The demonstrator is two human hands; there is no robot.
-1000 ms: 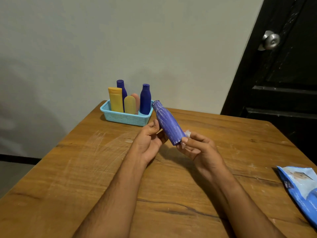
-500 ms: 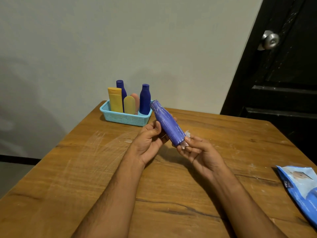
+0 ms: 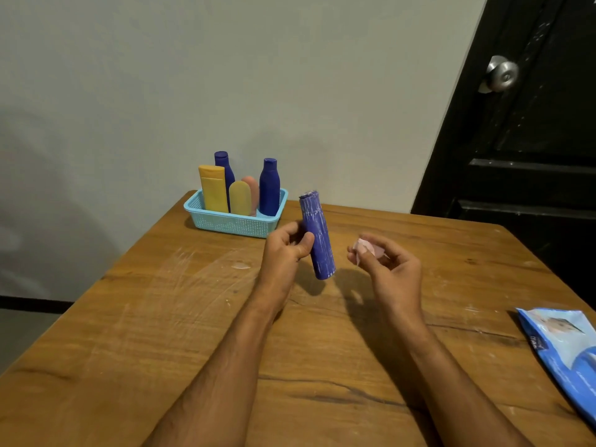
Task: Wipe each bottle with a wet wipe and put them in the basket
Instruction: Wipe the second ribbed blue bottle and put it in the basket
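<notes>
My left hand (image 3: pixel 285 250) grips a blue bottle (image 3: pixel 317 235) with white streaks, held nearly upright above the wooden table (image 3: pixel 193 333). A short gap to its right, my right hand (image 3: pixel 392 269) pinches a crumpled pale wet wipe (image 3: pixel 366 248), clear of the bottle. At the table's far edge stands a light blue basket (image 3: pixel 235 222) with several bottles in it: a yellow tube (image 3: pixel 213 188), two dark blue bottles (image 3: pixel 269 187), a small yellow one and a pink one.
A blue wet-wipe packet (image 3: pixel 567 353) lies at the table's right edge. A black door with a metal knob (image 3: pixel 501 74) stands at the right behind the table. A grey wall runs behind the basket.
My right hand with the wipe has come off the bottle's lower end and moved right. My left hand has tipped the bottle from slanted to nearly upright.
</notes>
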